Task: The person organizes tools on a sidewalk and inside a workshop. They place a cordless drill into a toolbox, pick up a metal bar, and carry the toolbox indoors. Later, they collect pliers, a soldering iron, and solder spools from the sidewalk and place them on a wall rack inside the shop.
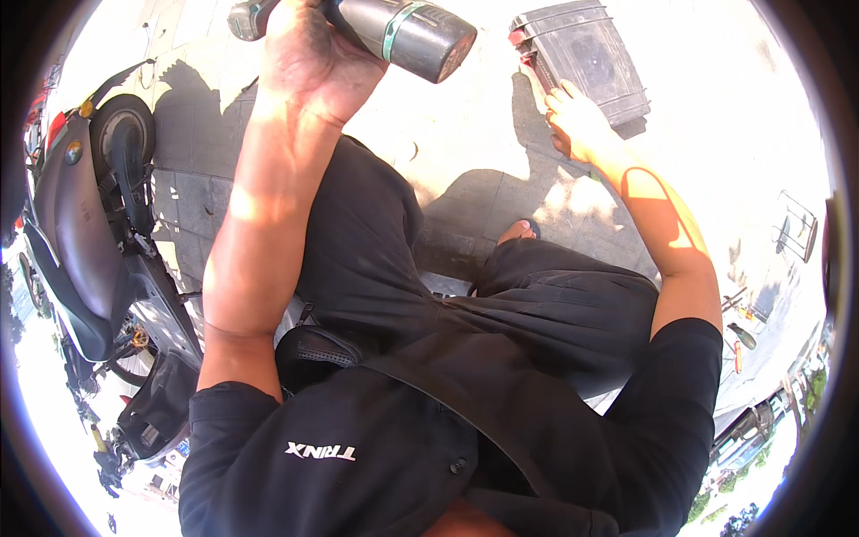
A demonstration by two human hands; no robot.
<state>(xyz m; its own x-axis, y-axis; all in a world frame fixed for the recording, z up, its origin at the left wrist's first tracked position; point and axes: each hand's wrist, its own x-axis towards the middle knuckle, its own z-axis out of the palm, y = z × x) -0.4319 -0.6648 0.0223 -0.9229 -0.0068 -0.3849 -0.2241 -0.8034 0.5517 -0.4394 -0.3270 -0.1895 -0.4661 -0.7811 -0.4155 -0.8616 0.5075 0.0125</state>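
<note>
At the top of the head view, my left hand (322,67) is closed around a cordless power tool (407,36) with a dark, worn body and a teal band. The grip is mostly hidden by the palm and the picture's edge; a grey block at the tool's other end shows left of the hand. On the right, my right hand (580,123) reaches to a black plastic tool case (595,58) with red latches. Its fingertips are at the near left edge of the case, somewhat apart from one another, with nothing visible held in them. The case lies on the ground, lid down over it.
A dark motor scooter (80,206) stands close on the left. Sunlit paving (465,116) with shadows lies ahead. My legs in dark trousers (564,304) are spread. A small wire stand (796,228) and scattered tools (741,336) are at the far right.
</note>
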